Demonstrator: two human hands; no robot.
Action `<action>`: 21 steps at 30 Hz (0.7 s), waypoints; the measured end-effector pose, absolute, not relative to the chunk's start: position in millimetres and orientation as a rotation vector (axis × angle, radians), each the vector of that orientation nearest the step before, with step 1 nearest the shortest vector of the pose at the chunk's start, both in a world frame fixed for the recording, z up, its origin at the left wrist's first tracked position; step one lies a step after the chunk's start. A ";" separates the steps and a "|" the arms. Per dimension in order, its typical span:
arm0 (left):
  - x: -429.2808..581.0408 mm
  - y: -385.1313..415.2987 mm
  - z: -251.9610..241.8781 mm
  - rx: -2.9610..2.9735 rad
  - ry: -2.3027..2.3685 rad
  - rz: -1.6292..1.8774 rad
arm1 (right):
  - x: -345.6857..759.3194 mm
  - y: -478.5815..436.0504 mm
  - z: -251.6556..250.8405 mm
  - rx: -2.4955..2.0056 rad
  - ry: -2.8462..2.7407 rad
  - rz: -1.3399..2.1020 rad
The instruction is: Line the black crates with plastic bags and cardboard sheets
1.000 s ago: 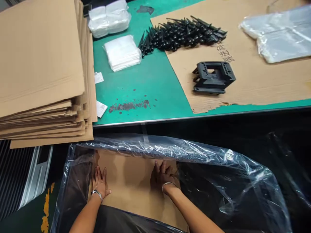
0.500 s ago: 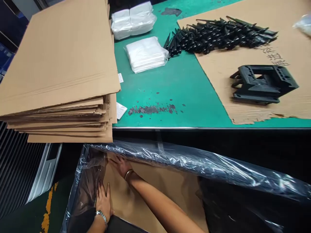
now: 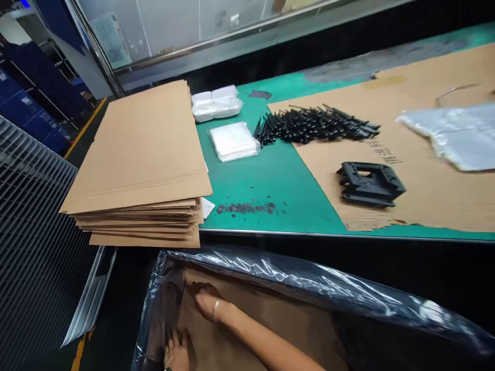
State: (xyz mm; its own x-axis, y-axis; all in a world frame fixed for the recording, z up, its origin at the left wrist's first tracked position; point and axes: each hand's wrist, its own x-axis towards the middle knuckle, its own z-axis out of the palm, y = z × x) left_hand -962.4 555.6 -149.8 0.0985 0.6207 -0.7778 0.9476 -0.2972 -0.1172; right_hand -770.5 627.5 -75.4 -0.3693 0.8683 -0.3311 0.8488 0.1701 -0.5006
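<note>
A brown cardboard sheet (image 3: 286,324) lies inside a box lined with a clear plastic bag (image 3: 309,283) below the table edge. My right hand (image 3: 204,303), with a bracelet at the wrist, lies flat with fingers stretched toward the sheet's far left corner. At the bottom edge, my left hand (image 3: 178,354) presses flat on the sheet's near left part beside the plastic liner. Neither hand holds anything.
A stack of flat cardboard sheets (image 3: 143,165) overhangs the green table (image 3: 270,180) at the left. On the table lie white packets (image 3: 234,140), a pile of black spikes (image 3: 313,124), a black plastic frame part (image 3: 369,184) and clear bags (image 3: 460,135). A grey ribbed unit (image 3: 34,247) stands at left.
The view has tilted up and away. My right hand moved from the sheet's middle to its far left corner; my left hand slid down toward the near left edge.
</note>
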 end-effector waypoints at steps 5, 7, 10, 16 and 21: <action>-954.4 563.2 -54.0 2.261 1.425 -0.582 | -699.8 525.8 -12.8 -1.998 -1.936 0.371; -958.9 568.2 -10.7 2.415 1.598 -0.209 | -665.1 477.9 10.2 -2.263 -1.590 -0.043; -973.1 583.4 36.0 2.257 2.206 0.175 | -620.9 416.6 37.1 -2.840 -0.880 -0.312; -1002.2 621.5 34.0 1.657 1.837 -0.257 | -572.3 384.0 56.9 -3.056 -0.352 0.776; -1006.5 623.3 20.8 1.701 1.787 -0.239 | -564.0 408.9 73.9 -3.098 -0.438 0.744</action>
State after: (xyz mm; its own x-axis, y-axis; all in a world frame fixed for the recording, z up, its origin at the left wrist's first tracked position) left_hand -1006.5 623.3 20.8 0.0544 0.8255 -0.5618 0.9440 0.1408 0.2983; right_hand -564.0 408.9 73.9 0.8561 0.2447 -0.4553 0.2790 -0.9602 0.0086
